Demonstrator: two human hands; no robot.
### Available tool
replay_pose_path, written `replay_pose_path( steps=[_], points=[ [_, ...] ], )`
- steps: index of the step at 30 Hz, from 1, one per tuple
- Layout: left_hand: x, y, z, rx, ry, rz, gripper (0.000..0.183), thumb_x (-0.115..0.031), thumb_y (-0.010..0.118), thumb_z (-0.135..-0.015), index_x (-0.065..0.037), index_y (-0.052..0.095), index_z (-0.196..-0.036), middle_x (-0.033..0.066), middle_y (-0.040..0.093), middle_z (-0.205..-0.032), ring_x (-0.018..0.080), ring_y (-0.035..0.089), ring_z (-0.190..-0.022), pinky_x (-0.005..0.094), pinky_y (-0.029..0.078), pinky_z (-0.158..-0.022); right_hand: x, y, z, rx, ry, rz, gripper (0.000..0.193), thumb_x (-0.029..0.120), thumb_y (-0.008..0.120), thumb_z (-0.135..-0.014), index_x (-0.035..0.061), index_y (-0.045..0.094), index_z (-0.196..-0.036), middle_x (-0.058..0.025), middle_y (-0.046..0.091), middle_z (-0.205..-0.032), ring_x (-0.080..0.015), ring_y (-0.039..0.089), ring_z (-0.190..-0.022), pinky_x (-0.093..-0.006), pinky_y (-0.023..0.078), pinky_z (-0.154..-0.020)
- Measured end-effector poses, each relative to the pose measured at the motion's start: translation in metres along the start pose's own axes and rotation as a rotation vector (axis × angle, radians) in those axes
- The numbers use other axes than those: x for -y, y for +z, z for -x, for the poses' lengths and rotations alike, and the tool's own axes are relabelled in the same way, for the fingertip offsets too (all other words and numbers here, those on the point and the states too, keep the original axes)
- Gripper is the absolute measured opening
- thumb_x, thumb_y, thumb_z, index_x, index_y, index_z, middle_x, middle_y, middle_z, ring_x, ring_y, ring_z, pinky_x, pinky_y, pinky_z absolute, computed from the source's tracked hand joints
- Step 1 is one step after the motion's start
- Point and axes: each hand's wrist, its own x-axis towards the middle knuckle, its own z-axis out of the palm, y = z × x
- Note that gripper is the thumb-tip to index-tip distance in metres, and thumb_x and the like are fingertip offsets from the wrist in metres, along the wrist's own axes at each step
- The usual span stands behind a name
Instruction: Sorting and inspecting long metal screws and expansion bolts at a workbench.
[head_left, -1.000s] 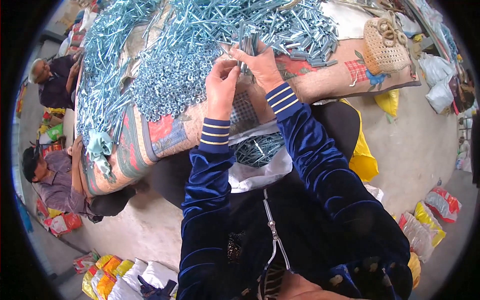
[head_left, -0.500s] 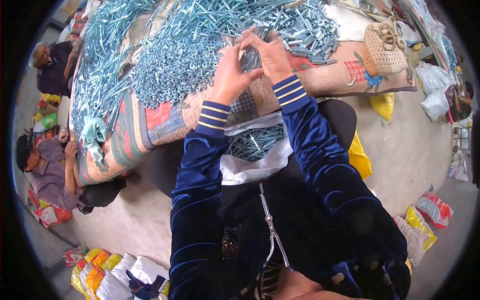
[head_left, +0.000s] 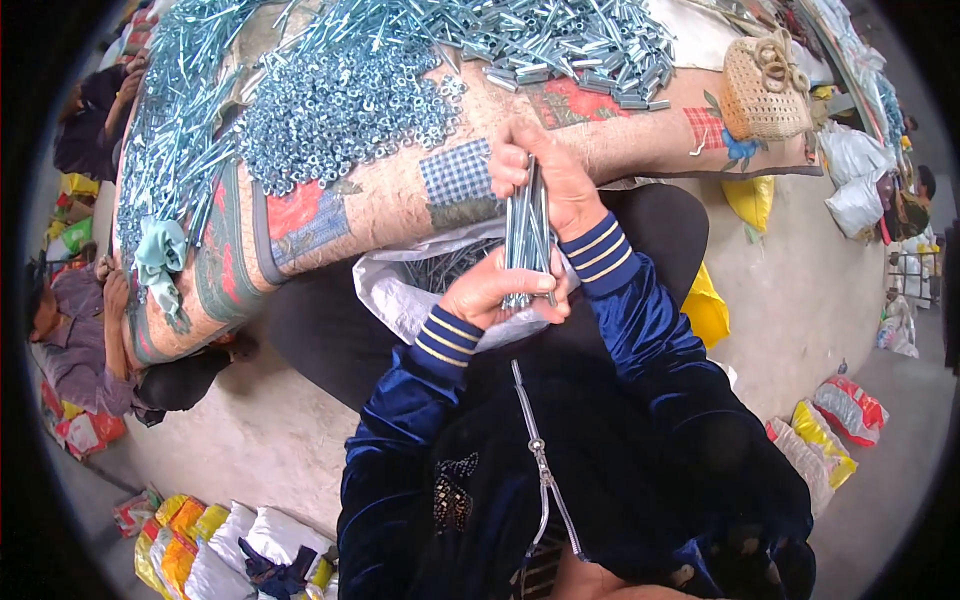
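Note:
A bundle of long, thin metal bolts [head_left: 527,235] stands nearly upright between my hands, above my lap. My right hand [head_left: 560,185] is wrapped round its upper part, and my left hand [head_left: 490,290] grips the lower end with the thumb across the front. Beneath and behind the bundle lies an open white sack [head_left: 385,295] with more bolts [head_left: 445,268] in it, partly hidden by my hands. On the padded table in front of me are a heap of small nuts [head_left: 340,125] and a heap of short metal sleeves [head_left: 600,50].
Patchwork cloth [head_left: 390,200] covers the table. More long bolts [head_left: 180,110] spread over its left side, near a pale green rag [head_left: 162,255]. A crocheted bag [head_left: 765,95] sits at the right end. Two people work at the left edge. Filled sacks [head_left: 230,555] lie on the floor.
Both hands have come down from over the table edge to above my lap, bringing the bundle. My left hand has shifted to its lower end, and the bundle now shows upright.

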Motion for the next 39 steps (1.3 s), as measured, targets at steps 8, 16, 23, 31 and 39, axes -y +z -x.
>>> replay_pose_path(
  steps=[8,16,23,31,39],
  points=[
    [-0.006,-0.007,0.038,-0.308,0.157,-0.043,0.021,-0.020,0.063,-0.088,-0.004,0.054,-0.098,0.0044,0.056,-0.068,0.0121,0.054,-0.058,0.0188,0.034,-0.041,0.027,-0.018,-0.034,-0.492,-0.673,1.559,0.026,0.027,0.065,-0.085,0.0024,0.063,-0.093,-0.0065,0.061,-0.080,-0.0173,0.062,-0.074,-0.0302,0.051,-0.067],
    [-0.003,-0.037,0.068,-0.554,0.222,0.097,0.027,-0.016,0.061,-0.089,0.001,0.055,-0.109,0.0110,0.064,-0.084,0.0181,0.064,-0.069,0.0253,0.054,-0.060,0.048,-0.040,-0.085,-0.503,-0.591,2.781,0.015,0.018,0.059,-0.075,0.0053,0.067,-0.079,-0.0152,0.063,-0.083,-0.0328,0.065,-0.070,-0.0450,0.052,-0.059],
    [0.007,-0.056,0.080,-0.505,0.219,0.024,0.020,-0.013,0.064,-0.086,-0.002,0.058,-0.102,0.0066,0.064,-0.077,0.0126,0.057,-0.060,0.0232,0.044,-0.050,0.050,-0.025,-0.060,-0.322,-0.613,2.231,0.017,0.021,0.062,-0.082,0.0073,0.064,-0.092,-0.0119,0.064,-0.082,-0.0245,0.061,-0.067,-0.0357,0.048,-0.062],
    [0.002,-0.043,0.084,-0.499,0.218,-0.198,0.018,-0.013,0.065,-0.085,0.000,0.059,-0.096,0.0089,0.064,-0.073,0.0127,0.056,-0.055,0.0240,0.044,-0.048,0.021,0.008,-0.026,0.093,-0.082,1.450,0.022,0.013,0.054,-0.092,0.0049,0.064,-0.110,0.0017,0.063,-0.094,-0.0046,0.053,-0.082,-0.0209,0.045,-0.076],
    [-0.001,-0.031,0.096,-0.510,0.169,-0.312,0.017,-0.012,0.065,-0.085,0.001,0.060,-0.094,0.0101,0.064,-0.073,0.0129,0.057,-0.055,0.0242,0.045,-0.049,0.013,0.027,-0.017,0.268,-0.045,1.458,0.025,0.006,0.055,-0.089,0.0003,0.058,-0.114,-0.0029,0.061,-0.104,-0.0101,0.055,-0.097,-0.0251,0.043,-0.090]
  ],
)
